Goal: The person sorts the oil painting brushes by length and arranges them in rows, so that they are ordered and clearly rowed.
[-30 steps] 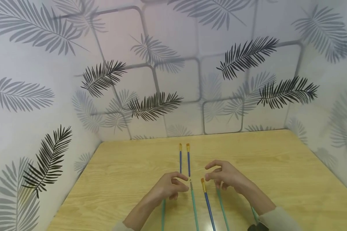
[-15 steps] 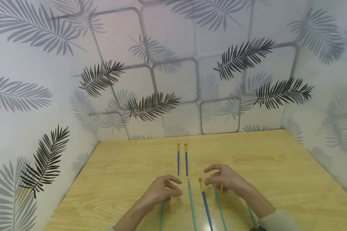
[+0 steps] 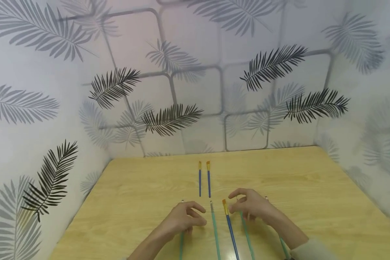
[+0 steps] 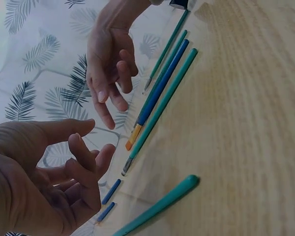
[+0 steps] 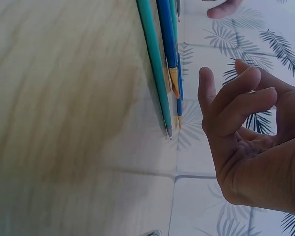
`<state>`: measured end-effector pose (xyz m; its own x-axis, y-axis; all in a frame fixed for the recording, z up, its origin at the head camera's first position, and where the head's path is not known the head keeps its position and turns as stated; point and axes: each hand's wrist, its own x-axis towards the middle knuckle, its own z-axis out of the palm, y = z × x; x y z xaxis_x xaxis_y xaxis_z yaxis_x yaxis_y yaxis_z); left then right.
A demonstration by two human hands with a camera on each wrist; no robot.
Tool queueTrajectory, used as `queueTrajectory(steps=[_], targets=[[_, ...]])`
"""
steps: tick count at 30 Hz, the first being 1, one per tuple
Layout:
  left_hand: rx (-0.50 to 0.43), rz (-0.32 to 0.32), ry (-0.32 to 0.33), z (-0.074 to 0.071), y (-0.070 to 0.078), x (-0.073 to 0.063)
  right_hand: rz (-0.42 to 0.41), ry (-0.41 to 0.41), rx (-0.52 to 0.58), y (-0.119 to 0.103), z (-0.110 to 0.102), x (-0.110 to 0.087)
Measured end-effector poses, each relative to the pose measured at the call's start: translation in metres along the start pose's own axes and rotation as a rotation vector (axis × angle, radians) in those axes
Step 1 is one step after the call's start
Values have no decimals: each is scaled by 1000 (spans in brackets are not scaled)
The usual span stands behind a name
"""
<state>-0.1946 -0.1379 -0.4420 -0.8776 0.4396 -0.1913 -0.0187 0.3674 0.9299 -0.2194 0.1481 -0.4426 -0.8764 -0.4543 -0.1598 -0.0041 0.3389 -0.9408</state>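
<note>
While both hands hover over the pale yellow wood-grain worktop (image 3: 123, 206), slender paintbrushes lie on it around and beneath them, mostly running lengthwise from the lower edge of the head frame toward its centre. Left of centre, the person's left hand (image 3: 184, 217) has its fingers loosely bent and unclosed, thumb and index apart, and crosses in front of a green-handled brush (image 3: 181, 245). Right of centre, the right hand (image 3: 249, 204) is likewise relaxed, its fingers softly curved around nothing, partly covering a second green-handled brush (image 3: 246, 231). Between the hands lie a third green-handled brush (image 3: 215, 227) with a silvery collar and, just to its right, a blue-handled brush (image 3: 231, 231) with a gold collar and flat orange bristles. A fourth green-handled brush (image 3: 283, 247) passes under the right forearm at the lower right, near a light-coloured sleeve (image 3: 312, 250). Higher up, near mid-frame, two shorter-looking blue brushes (image 3: 209, 185) lie side by side, bristles pointing to the far edge. Light glares off the worktop at the bottom centre. White-grey walls (image 3: 198, 90), printed with black and grey feathery leaves and rounded grey outlines, fill the upper frame and both sides.
</note>
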Motion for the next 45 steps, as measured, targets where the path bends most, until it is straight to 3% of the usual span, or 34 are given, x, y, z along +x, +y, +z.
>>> queueTrajectory(steps=[6,15,45], targets=[[24,0,-1,-3,3,1,-20,-17,10,-2,6,-1],[63,-65,15,12,5,4,5,-21,17,4,8,-3],[135,-73,40,28,0,12,-42,-87,-17,10,12,-2]])
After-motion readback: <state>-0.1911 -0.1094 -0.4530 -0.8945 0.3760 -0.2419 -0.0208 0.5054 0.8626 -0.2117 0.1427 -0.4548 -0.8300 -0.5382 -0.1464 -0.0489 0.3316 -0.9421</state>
